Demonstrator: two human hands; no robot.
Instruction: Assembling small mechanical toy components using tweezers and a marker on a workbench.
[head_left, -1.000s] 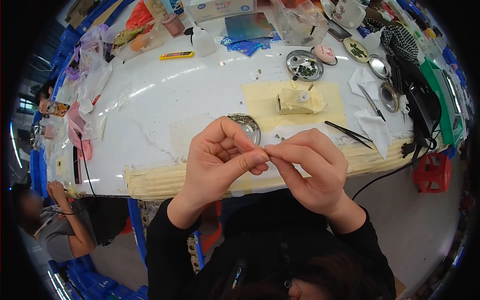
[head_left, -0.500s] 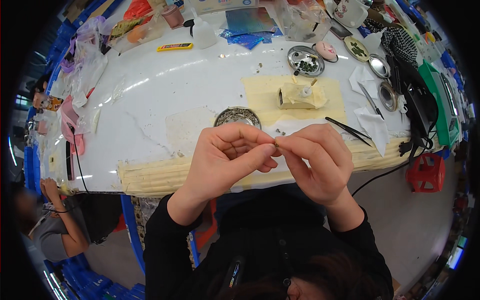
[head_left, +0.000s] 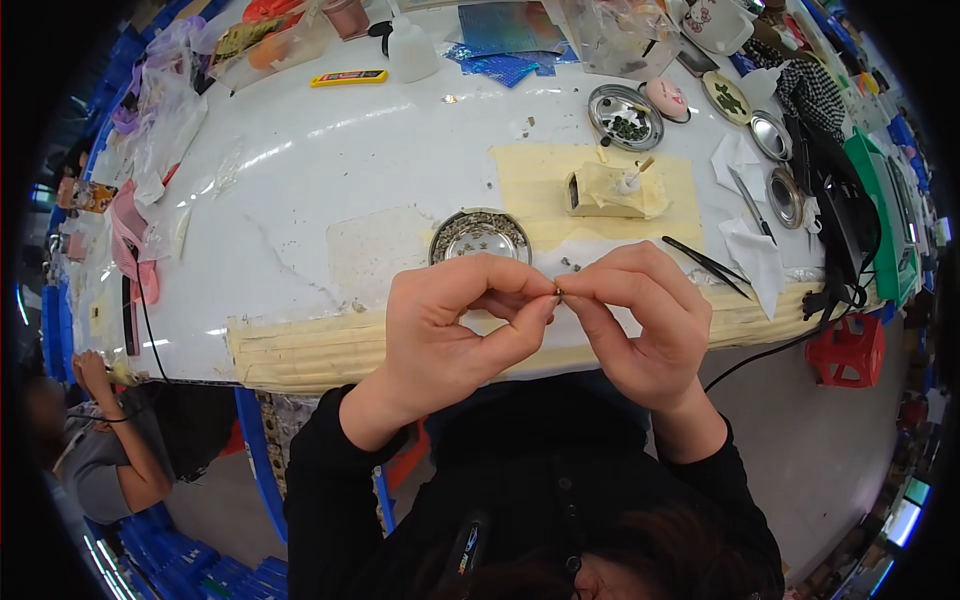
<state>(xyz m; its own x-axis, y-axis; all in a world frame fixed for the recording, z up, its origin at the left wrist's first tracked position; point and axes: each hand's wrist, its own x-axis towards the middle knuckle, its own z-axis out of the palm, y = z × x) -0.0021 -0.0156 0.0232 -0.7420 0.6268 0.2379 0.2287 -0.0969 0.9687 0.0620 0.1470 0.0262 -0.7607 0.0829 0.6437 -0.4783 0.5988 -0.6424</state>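
My left hand [head_left: 450,315] and my right hand [head_left: 640,315] meet fingertip to fingertip above the table's front edge. Between the pinched thumbs and forefingers sits a tiny dark piece [head_left: 559,292], too small to name. Just beyond my left hand is a round metal dish [head_left: 434,240] with many small greyish bits in it. A few loose dark bits [head_left: 569,264] lie on white paper beyond the fingertips. Farther back stands a tape-covered block [head_left: 610,190] with a small white piece and a stick on top. Black tweezers [head_left: 705,265] rest to the right of my right hand.
A metal plate [head_left: 625,117] of dark green pieces stands at the back right, near a pink rounded case [head_left: 665,97]. A knife [head_left: 752,205] lies by white tissues [head_left: 757,262]. At the back are a yellow cutter [head_left: 348,78] and a white bottle [head_left: 412,55]. Another person's arm [head_left: 135,455] shows at far left.
Both hands stay pinched together, with the fingers shifting slightly around the tiny piece. The view has moved a little, so the table things appear slightly displaced.
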